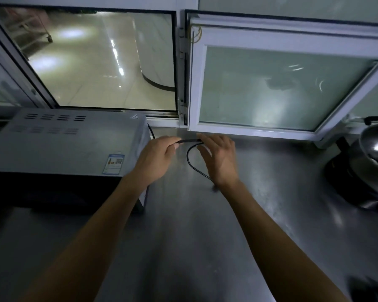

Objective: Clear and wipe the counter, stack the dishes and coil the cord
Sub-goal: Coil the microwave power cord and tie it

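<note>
Cord (191,159) work is the step I judge to be in hand. From the head view I see the black cord leave the back right corner of the microwave (59,144), run up to the two hands, then drop in a loop toward the counter (205,236) and pass under the right wrist.

Left hand (156,158): fingers curled, pinching a short doubled stretch of cord at the fingertips. That stretch lies roughly level, its long axis running left to right between the hands.

Right hand (219,158): fingers mostly straight and spread, palm turned toward the left hand. The far end of the pinched stretch sits at its fingertips. Touching or just beside, I cannot tell; I see no closed grip.

Key relation: the free loop hangs below and between the hands, nearer the right palm, and the slack trails toward me under the right forearm. So I judge the left hand is the anchor and the right is the one placed to sweep the slack up onto the bundle.

Risk as I read it: the microwave end looks short, so pulling left could tug the plug side tight.

Pot (373,149) sits far right, well apart. Open window sash (271,88) hangs just behind the hands.
</note>
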A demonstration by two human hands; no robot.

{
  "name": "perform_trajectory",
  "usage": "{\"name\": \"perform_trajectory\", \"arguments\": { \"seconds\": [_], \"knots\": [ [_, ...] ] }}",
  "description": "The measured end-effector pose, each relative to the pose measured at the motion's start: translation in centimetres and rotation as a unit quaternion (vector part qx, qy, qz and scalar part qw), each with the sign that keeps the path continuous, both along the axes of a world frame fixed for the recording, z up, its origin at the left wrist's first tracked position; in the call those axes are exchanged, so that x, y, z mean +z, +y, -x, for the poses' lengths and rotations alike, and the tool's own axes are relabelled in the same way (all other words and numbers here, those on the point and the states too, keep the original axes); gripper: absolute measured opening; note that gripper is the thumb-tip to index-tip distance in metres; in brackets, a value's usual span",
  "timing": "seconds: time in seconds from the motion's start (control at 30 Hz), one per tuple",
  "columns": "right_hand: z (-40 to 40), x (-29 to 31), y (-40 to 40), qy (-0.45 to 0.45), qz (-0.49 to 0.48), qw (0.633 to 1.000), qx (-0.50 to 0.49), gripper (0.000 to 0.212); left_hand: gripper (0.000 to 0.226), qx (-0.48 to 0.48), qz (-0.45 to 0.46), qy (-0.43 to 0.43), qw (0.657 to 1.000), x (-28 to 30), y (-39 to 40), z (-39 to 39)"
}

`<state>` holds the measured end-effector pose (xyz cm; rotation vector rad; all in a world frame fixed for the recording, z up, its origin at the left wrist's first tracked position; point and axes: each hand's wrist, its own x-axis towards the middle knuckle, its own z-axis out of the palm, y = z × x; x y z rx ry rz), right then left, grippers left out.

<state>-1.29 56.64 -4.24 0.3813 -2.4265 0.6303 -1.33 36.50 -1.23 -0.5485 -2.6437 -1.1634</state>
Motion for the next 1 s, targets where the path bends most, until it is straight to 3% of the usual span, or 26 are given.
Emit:
{"name": "perform_trajectory", "arguments": {
  "seconds": [0.23, 0.5, 0.73, 1.0],
  "knots": [
    [0.2, 1.8, -1.9, -0.014, 0.048, 0.996, 0.076, 0.018, 0.031, -0.017, -0.007, -0.007, 1.0, 1.4, 0.2, -0.2],
    [-0.1, 4.7, -1.1, -0.067, 0.271, 0.96, 0.021, 0.013, 0.033, 0.015, -0.043, -0.007, 0.999, -0.1, -1.9, -0.7],
    [-0.8, 7.4, -2.4, -0.086, 0.378, 0.921, 0.038, 0.013, 0.06, 0.012, -0.015, -0.011, 1.0, -1.4, -1.1, 0.2],
    [-1.4, 11.0, -3.4, -0.08, 0.437, 0.892, 0.087, 0.015, 0.035, 0.003, 0.028, 0.027, 0.999, -2.8, -0.3, 1.8]
  ]
}}
